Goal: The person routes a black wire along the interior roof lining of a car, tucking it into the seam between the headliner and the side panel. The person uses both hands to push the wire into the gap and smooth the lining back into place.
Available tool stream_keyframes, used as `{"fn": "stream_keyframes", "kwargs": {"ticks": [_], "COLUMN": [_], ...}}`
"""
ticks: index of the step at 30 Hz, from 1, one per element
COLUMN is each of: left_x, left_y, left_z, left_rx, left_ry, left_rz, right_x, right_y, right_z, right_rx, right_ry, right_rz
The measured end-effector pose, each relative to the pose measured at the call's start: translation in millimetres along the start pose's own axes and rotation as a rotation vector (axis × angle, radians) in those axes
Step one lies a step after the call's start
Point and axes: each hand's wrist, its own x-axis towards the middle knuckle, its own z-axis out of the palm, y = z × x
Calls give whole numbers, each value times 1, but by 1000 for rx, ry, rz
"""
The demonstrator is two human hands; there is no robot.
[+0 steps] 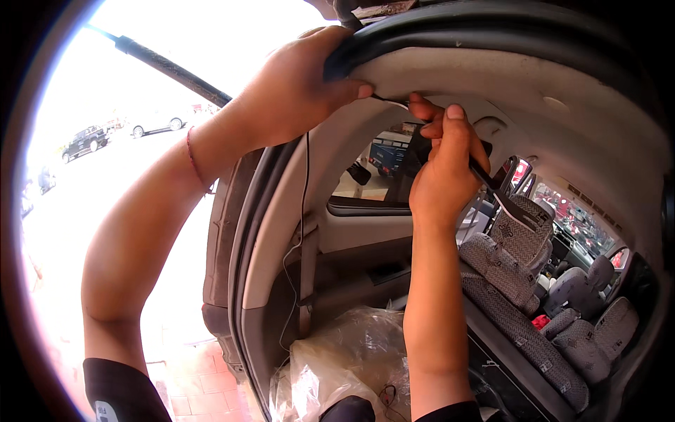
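My left hand [302, 84] reaches up to the top corner of the car's open rear hatchway, closed on the black rubber seal [429, 32]. Its thumb presses near the edge of the beige headliner [485, 70], while the other fingers are mostly hidden. Close beside it, my right hand [450, 162] is closed around a slim tool with a dark handle [481, 173]. A thin tip points from that fist toward the left thumb; its exact kind cannot be made out. Below my left hand, a thin dark cable [306, 183] hangs along the beige pillar trim.
Crumpled clear plastic [351, 352] lies in the cargo area below. Grey patterned seats [520, 330] fill the cabin at right. A black gas strut [172, 74] slants at upper left. Outside are parked vehicles [88, 143] and reddish paving [200, 380].
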Motion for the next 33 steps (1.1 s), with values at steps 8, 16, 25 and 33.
{"fn": "stream_keyframes", "kwargs": {"ticks": [8,16,25,33], "left_x": [3,-11,33,51], "left_y": [-3,-8,-39,-59], "left_z": [-9,-23,-36,-37], "left_rx": [-77,-30,-301,-492], "left_ry": [-85,-215,-127,-137], "left_rz": [8,41,104,368], "right_x": [8,-70,-143,-87], "right_y": [-20,-31,-96,-110], "right_z": [-2,-11,-30,68], "right_rx": [207,-150,-842,-927], "right_ry": [180,-198,-338,-310], "right_rz": [-50,122,386,-234]}}
